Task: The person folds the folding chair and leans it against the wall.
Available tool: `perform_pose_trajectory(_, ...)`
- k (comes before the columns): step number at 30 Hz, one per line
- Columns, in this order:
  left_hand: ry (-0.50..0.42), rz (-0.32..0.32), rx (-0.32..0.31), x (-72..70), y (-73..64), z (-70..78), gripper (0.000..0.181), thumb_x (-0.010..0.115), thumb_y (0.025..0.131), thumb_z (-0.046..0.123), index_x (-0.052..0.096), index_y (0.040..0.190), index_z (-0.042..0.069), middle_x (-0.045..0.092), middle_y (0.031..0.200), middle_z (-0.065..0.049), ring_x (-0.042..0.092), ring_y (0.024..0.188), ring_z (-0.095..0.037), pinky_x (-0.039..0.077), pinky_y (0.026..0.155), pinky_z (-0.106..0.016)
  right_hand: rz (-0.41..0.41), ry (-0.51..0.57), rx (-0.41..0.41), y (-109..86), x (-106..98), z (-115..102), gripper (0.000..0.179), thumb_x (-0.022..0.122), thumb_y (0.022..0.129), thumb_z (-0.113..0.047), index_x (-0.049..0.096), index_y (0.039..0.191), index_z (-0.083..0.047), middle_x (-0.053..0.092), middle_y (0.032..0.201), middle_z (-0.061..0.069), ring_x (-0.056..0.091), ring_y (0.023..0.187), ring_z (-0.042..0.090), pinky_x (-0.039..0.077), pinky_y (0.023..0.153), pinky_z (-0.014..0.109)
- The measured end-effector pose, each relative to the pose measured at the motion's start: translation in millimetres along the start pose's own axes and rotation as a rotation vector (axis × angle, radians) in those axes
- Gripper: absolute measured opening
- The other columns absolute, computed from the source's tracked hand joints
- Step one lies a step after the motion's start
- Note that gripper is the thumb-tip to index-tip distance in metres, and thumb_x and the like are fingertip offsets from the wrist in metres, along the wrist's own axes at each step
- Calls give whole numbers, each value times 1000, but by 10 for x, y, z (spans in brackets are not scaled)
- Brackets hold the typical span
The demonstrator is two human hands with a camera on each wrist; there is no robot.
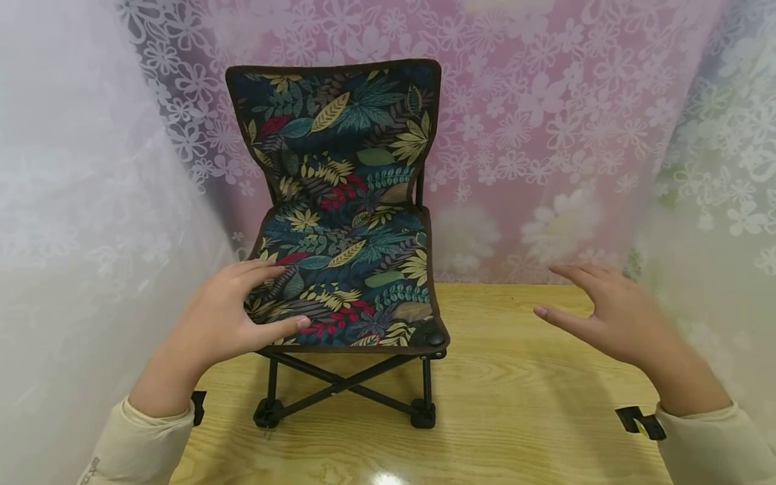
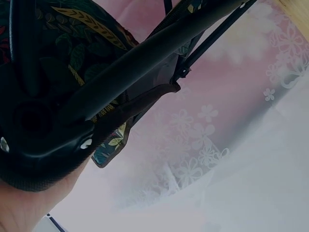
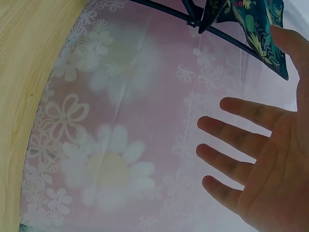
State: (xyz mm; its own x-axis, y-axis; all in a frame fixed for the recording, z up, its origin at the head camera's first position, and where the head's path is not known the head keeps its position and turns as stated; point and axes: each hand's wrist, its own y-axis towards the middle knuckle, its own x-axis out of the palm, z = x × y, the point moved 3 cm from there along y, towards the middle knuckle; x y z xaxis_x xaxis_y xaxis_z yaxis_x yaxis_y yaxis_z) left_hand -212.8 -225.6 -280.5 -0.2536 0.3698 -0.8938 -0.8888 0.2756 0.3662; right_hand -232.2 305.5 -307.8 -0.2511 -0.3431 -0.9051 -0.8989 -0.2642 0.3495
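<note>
A folding chair [image 1: 345,242] with dark leaf-print fabric and black crossed legs stands unfolded, left of centre in the head view. At its front left seat corner is my left hand [image 1: 227,313], thumb and fingers extended and overlapping the fabric. In the left wrist view, a black corner joint [image 2: 43,140] and a leg tube hide most of that hand. My right hand [image 1: 618,316] is held up well to the right of the chair, palm facing it. Its spread fingers [image 3: 231,128] hold nothing in the right wrist view, where the chair's backrest [image 3: 263,36] shows beyond the thumb.
The chair stands on a light wood-grain surface [image 1: 503,391]. Behind it hangs a pink flower-patterned curtain [image 1: 515,135]. Pale translucent sheeting [image 1: 79,202] closes in the left side, and a flowered sheet [image 1: 727,256] hangs on the right.
</note>
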Motion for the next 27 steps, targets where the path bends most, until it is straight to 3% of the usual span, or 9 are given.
perform_pose_trajectory(16,-27,113,87,-12,-111,-44,82,86,80,65,69,140,12,64,149,-14,55,141,-41,45,111,-71,117,55,-111,9,24,-146,72,86,88,-44,60,151,-19,63,147,11,56,135,42,45,105,66)
perform_pose_trajectory(27,-43,147,85,4,-167,-77,81,88,79,62,69,141,13,66,147,-12,57,139,-38,46,108,-70,134,50,-137,-6,50,-182,74,87,87,-43,60,152,-21,62,148,10,57,134,41,47,102,68)
